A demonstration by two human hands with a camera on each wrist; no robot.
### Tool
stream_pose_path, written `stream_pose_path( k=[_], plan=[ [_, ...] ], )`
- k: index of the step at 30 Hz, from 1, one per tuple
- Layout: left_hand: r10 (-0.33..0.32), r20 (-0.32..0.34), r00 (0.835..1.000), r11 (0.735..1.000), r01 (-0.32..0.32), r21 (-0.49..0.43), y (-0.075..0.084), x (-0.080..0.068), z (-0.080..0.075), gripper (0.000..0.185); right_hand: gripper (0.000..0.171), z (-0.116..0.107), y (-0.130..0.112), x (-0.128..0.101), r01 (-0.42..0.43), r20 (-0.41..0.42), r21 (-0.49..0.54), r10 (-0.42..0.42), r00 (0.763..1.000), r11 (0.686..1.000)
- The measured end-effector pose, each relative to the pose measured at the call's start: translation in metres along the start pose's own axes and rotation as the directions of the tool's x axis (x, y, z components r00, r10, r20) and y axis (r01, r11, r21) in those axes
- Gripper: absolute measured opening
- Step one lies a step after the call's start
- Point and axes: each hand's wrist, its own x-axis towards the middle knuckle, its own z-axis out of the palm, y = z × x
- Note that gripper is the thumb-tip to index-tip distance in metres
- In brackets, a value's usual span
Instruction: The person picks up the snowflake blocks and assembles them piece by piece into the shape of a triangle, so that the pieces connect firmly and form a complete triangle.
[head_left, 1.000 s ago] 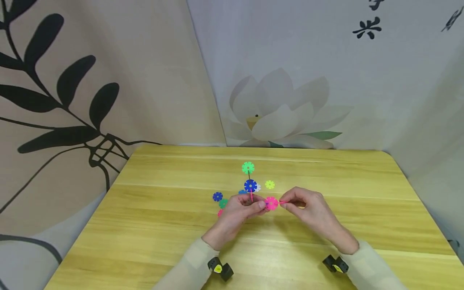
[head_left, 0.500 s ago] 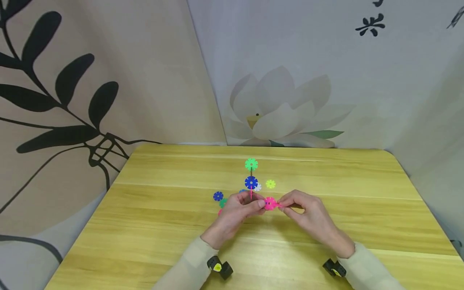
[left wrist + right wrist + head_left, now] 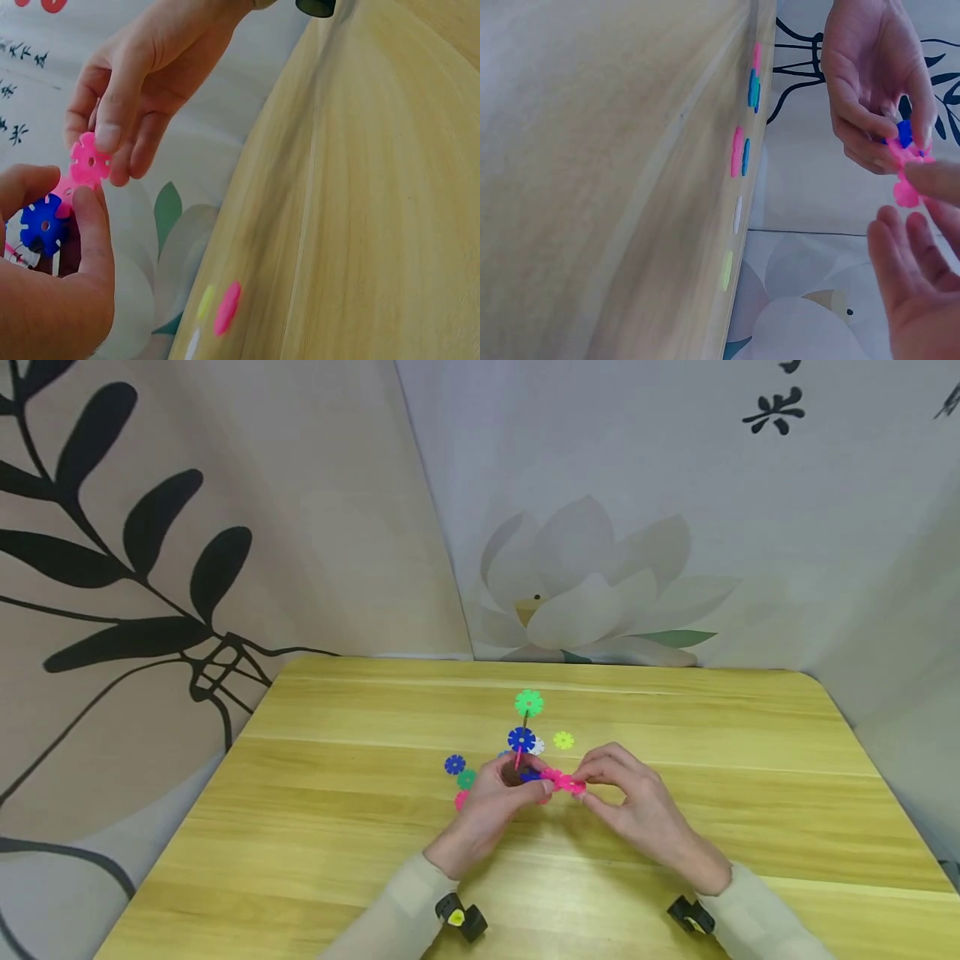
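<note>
**Head view: pink disc now tipped flat against the chain**

Head view, nearest first: your left hand (image 3: 501, 793) holds the lower end of the disc chain (image 3: 522, 742), fingers curled round it. Your right hand (image 3: 628, 793) pinches the pink disc (image 3: 564, 781) at the chain's near end. Half a second ago that disc faced the camera as a full round; now it lies edge-on and sits tighter against the blue piece in your left grip. Judged from that, the slot is being seated, not yet surely locked. Left wrist view confirms thumb and forefinger on the pink disc (image 3: 90, 159), touching the blue disc (image 3: 43, 223).

Around your left hand, loose on the tabletop (image 3: 300, 827): a blue disc (image 3: 454, 765), a teal one (image 3: 467, 779), a pink one (image 3: 461, 800). Farther out, a yellow disc (image 3: 563, 740). Farthest, the chain's green top disc (image 3: 528, 702). Nothing blocks either hand.
</note>
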Motion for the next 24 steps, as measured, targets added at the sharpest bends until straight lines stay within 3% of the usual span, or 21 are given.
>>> stream_pose_path(
  k=[3,7,14,18,24],
  plan=[
    [0.009,-0.009,1.000,1.000,-0.010,-0.009,-0.001,0.000,0.000,0.025,0.039,-0.003,-0.002,-0.002,-0.116,0.070,0.078,0.111,0.991,0.990],
    [0.023,-0.017,1.000,0.999,-0.023,-0.022,-0.001,0.000,-0.001,0.024,0.035,-0.008,-0.006,-0.001,-0.310,0.154,0.156,0.287,0.946,0.938],
    [0.042,-0.007,0.999,0.999,-0.042,-0.032,-0.003,-0.002,-0.005,0.024,0.036,-0.010,-0.010,0.004,-0.554,0.264,0.286,0.491,0.830,0.782],
    [0.034,0.013,0.999,0.999,-0.034,-0.026,-0.004,-0.001,-0.008,0.024,0.035,-0.009,-0.010,0.007,-0.610,0.303,0.369,0.529,0.792,0.701],
    [0.039,0.058,0.998,0.998,-0.042,0.049,-0.003,-0.002,-0.012,0.031,0.033,-0.008,-0.012,0.009,-0.629,0.320,0.411,0.542,0.777,0.659]
  ],
)
